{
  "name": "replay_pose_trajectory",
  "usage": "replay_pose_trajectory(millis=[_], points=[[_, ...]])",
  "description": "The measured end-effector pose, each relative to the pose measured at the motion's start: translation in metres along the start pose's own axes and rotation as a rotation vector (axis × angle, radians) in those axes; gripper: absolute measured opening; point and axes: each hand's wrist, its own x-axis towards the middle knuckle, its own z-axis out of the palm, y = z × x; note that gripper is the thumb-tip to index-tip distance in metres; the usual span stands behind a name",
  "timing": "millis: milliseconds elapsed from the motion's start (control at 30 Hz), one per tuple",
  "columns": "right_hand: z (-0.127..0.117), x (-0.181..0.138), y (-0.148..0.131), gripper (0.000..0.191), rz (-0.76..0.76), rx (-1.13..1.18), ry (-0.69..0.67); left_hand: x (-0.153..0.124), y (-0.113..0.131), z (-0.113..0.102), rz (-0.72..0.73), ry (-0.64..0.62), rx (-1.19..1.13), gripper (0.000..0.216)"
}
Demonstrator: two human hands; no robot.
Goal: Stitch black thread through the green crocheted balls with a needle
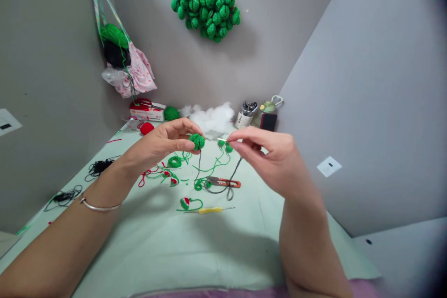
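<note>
My left hand (164, 142) pinches a small green crocheted ball (197, 141) between thumb and fingertips, held above the pale green cloth (157, 242). My right hand (268, 153) is closed in a pinch just right of the ball, holding something thin that I cannot name; a dark thread (234, 172) hangs from near its fingertips down to the cloth. A small green crochet piece (225, 145) lies just behind the right fingertips. The two hands are a few centimetres apart.
On the cloth lie orange-handled thread snips (223, 181), a yellow-handled crochet hook (211, 210), green and red yarn bits (164, 174) and black thread (99, 166). White stuffing (211, 118), a jar, a phone and a box stand at the back. A cluster of green balls (206, 2) hangs on the wall.
</note>
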Motion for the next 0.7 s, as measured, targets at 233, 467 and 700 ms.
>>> replay_pose_trajectory(millis=[233,467,700], points=[[0.022,-0.001,-0.01,0.019,-0.117,-0.114,-0.039,-0.001,0.001,-0.002,0.014,-0.002,0.151,0.026],[0.02,-0.004,-0.011,0.018,-0.14,-0.131,-0.021,-0.002,0.0,-0.004,0.022,0.011,0.175,0.028],[0.02,-0.002,-0.013,0.021,-0.153,-0.135,-0.039,-0.001,0.0,-0.003,0.03,0.015,0.213,0.029]])
